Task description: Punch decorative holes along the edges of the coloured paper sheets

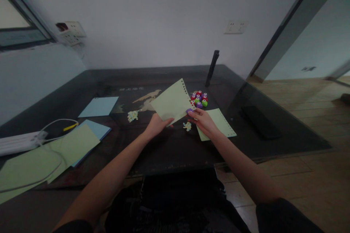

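Note:
My left hand [158, 125] pinches the lower edge of a pale green paper sheet [172, 102], tilted above the dark table. A row of punched holes runs along the sheet's right edge. At the lower end of that row, my right hand [203, 121] has its fingers closed on a small purple craft punch [189, 110]. Beneath my right hand lies another pale green sheet [220, 123], also with holes along one edge. A small heap of paper cut-outs [187, 126] rests between my hands, and a larger heap [132, 115] lies left of them.
Red, green and purple punches [199, 99] cluster behind my right hand. Blue paper [98, 106] and green sheets [73, 142] lie at left, near a white power strip [20, 142] and cable. A black upright post [212, 68] stands behind; a black flat object [259, 122] lies right.

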`<state>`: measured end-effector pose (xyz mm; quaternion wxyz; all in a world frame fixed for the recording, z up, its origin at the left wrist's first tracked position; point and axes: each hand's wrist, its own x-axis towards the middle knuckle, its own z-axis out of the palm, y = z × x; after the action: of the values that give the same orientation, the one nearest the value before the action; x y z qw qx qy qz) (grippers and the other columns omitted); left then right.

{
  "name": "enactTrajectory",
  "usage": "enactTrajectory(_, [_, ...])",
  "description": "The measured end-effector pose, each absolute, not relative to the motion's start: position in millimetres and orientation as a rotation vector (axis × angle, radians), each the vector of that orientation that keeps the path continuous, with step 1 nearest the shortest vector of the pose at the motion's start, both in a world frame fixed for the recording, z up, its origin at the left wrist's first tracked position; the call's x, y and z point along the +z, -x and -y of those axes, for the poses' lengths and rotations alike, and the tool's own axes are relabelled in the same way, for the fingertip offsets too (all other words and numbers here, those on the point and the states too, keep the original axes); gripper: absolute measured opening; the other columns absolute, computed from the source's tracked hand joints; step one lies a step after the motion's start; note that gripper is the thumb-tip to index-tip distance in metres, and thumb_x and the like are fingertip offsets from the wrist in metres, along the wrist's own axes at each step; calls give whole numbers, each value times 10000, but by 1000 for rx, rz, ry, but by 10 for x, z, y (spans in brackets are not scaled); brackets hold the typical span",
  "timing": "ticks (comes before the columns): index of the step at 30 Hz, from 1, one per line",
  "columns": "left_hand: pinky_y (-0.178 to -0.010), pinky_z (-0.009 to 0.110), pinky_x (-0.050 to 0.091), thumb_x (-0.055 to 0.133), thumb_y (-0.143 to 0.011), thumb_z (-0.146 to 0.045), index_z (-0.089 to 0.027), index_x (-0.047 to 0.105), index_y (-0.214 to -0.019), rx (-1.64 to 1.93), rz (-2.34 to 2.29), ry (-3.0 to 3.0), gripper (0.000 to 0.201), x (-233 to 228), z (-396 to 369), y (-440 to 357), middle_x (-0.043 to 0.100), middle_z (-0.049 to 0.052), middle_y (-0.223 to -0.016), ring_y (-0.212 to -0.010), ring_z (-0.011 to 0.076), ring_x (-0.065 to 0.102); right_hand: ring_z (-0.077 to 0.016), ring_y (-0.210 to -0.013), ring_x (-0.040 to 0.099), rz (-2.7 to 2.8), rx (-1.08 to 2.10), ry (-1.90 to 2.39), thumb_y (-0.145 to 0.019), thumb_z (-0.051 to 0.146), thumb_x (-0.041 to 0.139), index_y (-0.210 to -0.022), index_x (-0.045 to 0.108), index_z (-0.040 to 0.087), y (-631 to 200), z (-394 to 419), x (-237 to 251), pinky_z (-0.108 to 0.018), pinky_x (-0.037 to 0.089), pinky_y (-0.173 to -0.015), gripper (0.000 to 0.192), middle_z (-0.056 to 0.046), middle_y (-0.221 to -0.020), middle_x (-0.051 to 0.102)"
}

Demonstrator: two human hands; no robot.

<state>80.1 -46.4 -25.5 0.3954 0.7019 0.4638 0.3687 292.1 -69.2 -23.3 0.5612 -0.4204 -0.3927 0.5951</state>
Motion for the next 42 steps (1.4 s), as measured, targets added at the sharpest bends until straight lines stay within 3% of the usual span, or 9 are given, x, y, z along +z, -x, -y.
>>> enactTrajectory(28, [-710, 311, 525, 657, -725, -314, -90, 674, -840, 929, -1172, -1789, 253, -254, 471, -808, 701, 63, -618, -674, 206, 670, -152, -761, 634, 932, 1374, 967, -590, 323, 805, -843, 662, 194, -2917, 669, -274, -276, 486, -680, 318, -30, -841, 686])
enactTrajectory(42, [-699, 316, 524, 656, -716, -323, -94, 665, -869, 919, -1174, -1784, 276, -271, 463, -815, 709, 60, -639, -664, 211, 672, -160, -786, 637, 953, 1340, 923, -590, 338, 805, -864, 667, 198, -2899, 653, -310, -317, 476, -817, 337, -31, -847, 699])
